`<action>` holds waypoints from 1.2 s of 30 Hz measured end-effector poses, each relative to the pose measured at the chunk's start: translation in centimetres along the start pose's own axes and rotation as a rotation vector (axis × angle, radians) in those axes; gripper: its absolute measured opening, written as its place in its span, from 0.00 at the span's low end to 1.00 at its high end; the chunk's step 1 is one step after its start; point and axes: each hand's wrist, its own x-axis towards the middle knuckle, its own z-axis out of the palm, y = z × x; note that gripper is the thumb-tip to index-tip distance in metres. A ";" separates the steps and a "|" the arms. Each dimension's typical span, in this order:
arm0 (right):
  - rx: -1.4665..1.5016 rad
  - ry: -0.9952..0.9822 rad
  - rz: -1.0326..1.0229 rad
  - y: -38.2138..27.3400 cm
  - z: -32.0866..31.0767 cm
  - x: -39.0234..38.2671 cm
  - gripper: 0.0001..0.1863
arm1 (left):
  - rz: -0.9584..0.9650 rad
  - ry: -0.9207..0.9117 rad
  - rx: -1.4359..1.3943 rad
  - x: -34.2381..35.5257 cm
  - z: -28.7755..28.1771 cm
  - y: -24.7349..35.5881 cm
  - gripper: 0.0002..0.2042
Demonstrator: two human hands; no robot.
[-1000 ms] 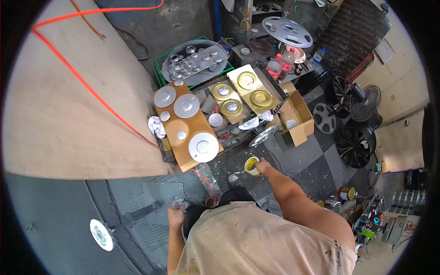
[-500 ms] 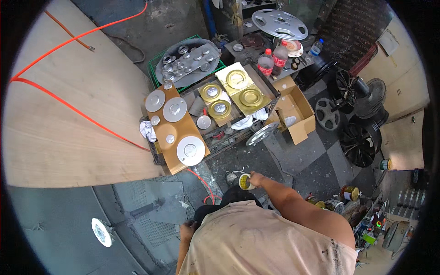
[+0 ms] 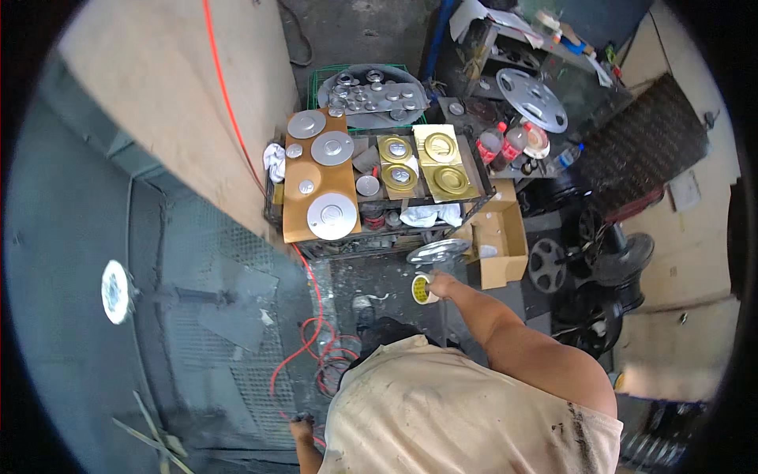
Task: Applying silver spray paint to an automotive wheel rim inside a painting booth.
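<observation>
My right hand [image 3: 444, 285] is closed on a roll of tape [image 3: 420, 289], pale on the outside with a yellow inner ring, held out in front of my body. Beyond it a silver wheel cover [image 3: 439, 251] leans by the front of the cart. My left hand [image 3: 301, 431] hangs low at my left side, fingers curled round something small and dark that I cannot make out. The red hose [image 3: 276, 379] runs close to that hand. On the cart, a brown cardboard sheet [image 3: 324, 178] carries several silver discs, one of them a large disc [image 3: 332, 216].
Gold ring-shaped pieces [image 3: 451, 180] lie on the cart's right part. An open cardboard box [image 3: 505, 245] stands right of it. Black wheels [image 3: 588, 328] and a fan [image 3: 624, 259] are at the right. A round lamp [image 3: 115, 291] stands left; a wooden panel [image 3: 170, 103] rises beside the cart.
My view has swung, so the cart shows more squarely and more of the left floor appears. My left hand has moved down and outward from my body. The right hand still holds the tape.
</observation>
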 end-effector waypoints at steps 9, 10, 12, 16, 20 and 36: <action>-0.309 0.032 0.105 3.4 -5.3 -6.1 0.38 | -0.022 -0.157 -0.101 -11.4 12.4 -4.1 0.06; -0.299 0.041 0.134 3.5 -5.9 -6.5 0.38 | -0.011 -0.168 -0.105 -12.5 12.9 -5.1 0.06; -0.306 0.183 0.054 4.5 -7.2 -6.1 0.38 | 0.020 -0.189 -0.106 -13.7 13.8 -5.6 0.07; -0.010 0.648 -0.083 1.3 -12.7 -7.3 0.36 | -0.033 -0.149 -0.228 -13.7 14.9 -10.3 0.08; 0.110 0.937 -0.189 1.0 -20.5 -4.2 0.32 | -0.292 0.066 -0.669 -15.1 15.3 -10.1 0.08; 0.018 0.740 -0.190 1.6 -31.1 13.1 0.44 | 0.097 -0.073 -0.058 -19.0 24.1 8.2 0.12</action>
